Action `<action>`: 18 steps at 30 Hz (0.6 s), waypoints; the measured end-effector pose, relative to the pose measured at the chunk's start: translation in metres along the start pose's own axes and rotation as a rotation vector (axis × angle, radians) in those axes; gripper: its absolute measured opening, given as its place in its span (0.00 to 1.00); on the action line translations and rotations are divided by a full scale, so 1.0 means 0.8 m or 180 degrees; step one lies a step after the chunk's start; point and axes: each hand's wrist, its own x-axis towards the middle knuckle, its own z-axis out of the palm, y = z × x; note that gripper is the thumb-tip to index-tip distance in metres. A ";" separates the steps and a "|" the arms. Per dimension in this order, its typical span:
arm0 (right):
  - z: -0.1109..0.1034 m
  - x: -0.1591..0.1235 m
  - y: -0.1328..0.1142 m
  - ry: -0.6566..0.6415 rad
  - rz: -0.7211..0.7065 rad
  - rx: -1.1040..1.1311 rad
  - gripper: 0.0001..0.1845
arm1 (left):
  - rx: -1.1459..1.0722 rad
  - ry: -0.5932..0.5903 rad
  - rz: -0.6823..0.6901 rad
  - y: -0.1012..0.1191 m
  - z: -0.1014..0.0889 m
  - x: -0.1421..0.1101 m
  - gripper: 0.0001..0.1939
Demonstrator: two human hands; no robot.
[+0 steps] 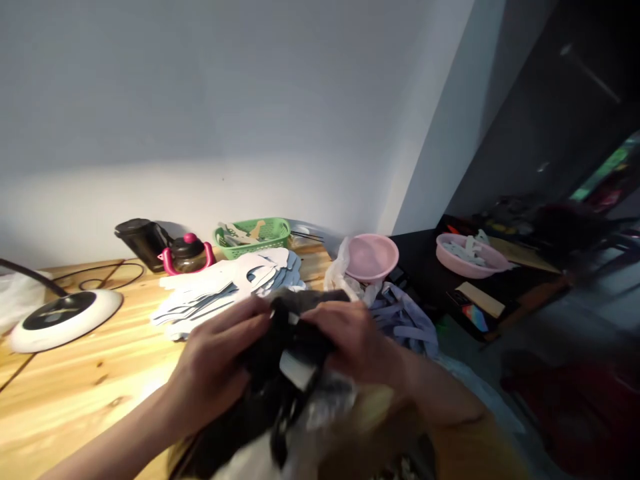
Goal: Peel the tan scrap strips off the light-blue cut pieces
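Close to me, over the table's front, is a dark, soft, bag-like bundle (pixel 260 390), blurred by motion. My left hand (pixel 215 363) has its fingers closed on the left side of it. Across from that, my right hand (pixel 353 333) grips its upper right side. Between the hands a small whitish piece (pixel 297 369) shows against the black. Clear plastic (pixel 330 400) hangs below my right hand, smeared. Just beyond the hands lies a pile of white cut-out pieces (pixel 220 287) on the wooden table (pixel 90 373).
A lamp base (pixel 95 313) stands left. Along the wall are a black cup (pixel 143 243), a teapot with pink handles (pixel 187 253) and a green basket (pixel 255 237). Rightward are a pink basin (pixel 373 257), bluish fabric strips (pixel 407 320) and another pink basin (pixel 467 267) on a black table.
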 end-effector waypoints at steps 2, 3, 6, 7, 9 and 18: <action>-0.031 -0.011 0.026 0.0416 0.0449 -0.0430 0.09 | 0.0099 0.0061 -0.0208 -0.016 0.011 0.009 0.14; -0.050 -0.020 0.045 0.0612 0.0755 -0.0713 0.09 | 0.0217 0.0104 -0.0431 -0.026 0.018 0.003 0.15; -0.117 -0.053 0.119 0.1049 0.1739 -0.1375 0.08 | 0.0361 -0.0047 -0.0998 -0.063 0.050 -0.063 0.15; -0.142 -0.064 0.147 0.1180 0.1897 -0.1552 0.08 | 0.0280 -0.0284 -0.1101 -0.075 0.064 -0.094 0.14; -0.190 -0.082 0.200 0.1519 0.2212 -0.1921 0.06 | 0.0137 -0.0796 -0.1205 -0.089 0.091 -0.155 0.13; -0.227 -0.149 0.371 0.1918 0.4038 -0.2521 0.18 | 0.0170 -0.1226 -0.1334 -0.084 0.136 -0.235 0.12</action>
